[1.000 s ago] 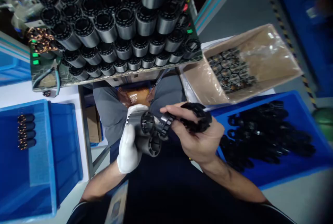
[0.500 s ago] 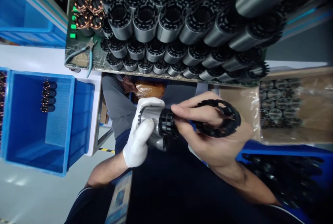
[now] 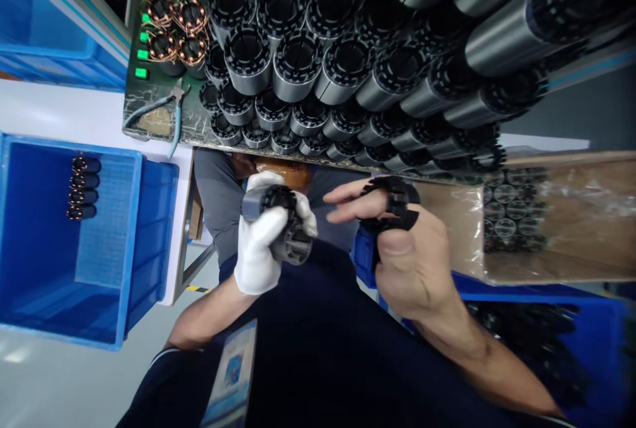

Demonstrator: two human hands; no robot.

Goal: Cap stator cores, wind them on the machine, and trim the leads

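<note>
My left hand (image 3: 263, 242), in a white glove, is closed around two metal stator cores. The upper core (image 3: 253, 203) has a black slotted plastic end ring (image 3: 279, 197) facing right. Below it the second core (image 3: 294, 246) shows its slotted end, partly covered by the gloved fingers. To the right and apart from them is my bare right hand (image 3: 415, 256). Black slotted plastic rings (image 3: 397, 197) are looped over its fingers, with the thumb bent beneath them; how many rings is unclear. The index and middle fingers stretch toward the left hand.
Stacked rows of stator cores (image 3: 298, 67) with black ends fill the bench. Copper-wound stators (image 3: 161, 44) and cutting pliers (image 3: 173, 100) sit at its left. A blue bin (image 3: 129, 249) holds several wound pieces. At right are a cardboard box (image 3: 586, 216) of cores and a blue bin (image 3: 596, 355) of black parts.
My right hand has drawn back from the core's end ring and turned, its fingers now apart from it. My left hand has tilted the cores so their ends show more.
</note>
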